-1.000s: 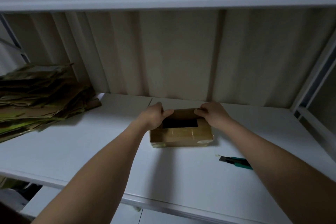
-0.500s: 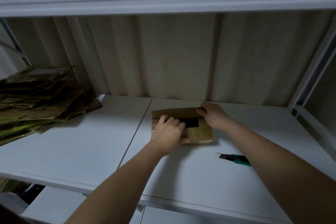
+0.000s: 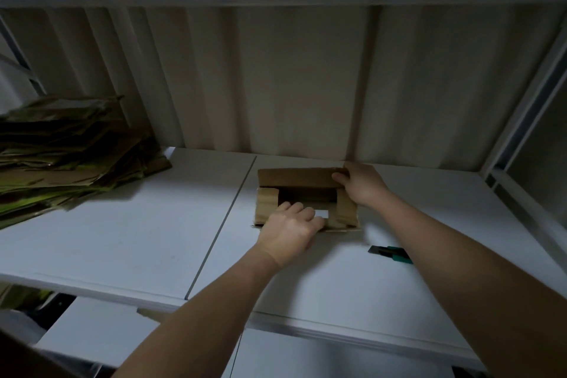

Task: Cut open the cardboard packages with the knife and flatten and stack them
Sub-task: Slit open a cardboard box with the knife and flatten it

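Observation:
A small brown cardboard box (image 3: 299,178) lies opened on the white shelf, its flaps spread and the white shelf showing through its middle. My left hand (image 3: 290,232) grips the box's near edge, fingers curled over into the opening. My right hand (image 3: 362,182) holds the far right corner, thumb against the raised back flap. A green and black utility knife (image 3: 390,253) lies on the shelf to the right of the box, beside my right forearm, touched by neither hand.
A stack of flattened cardboard (image 3: 61,156) fills the shelf's left end. The white shelf (image 3: 138,239) has a seam running left of the box. A corrugated wall stands right behind the box; a shelf board hangs overhead and a metal upright (image 3: 521,101) stands at right.
My left hand left the box's far left corner and came round to the near edge. The near flap has folded down and the box lies flatter and wider open. The knife stayed put.

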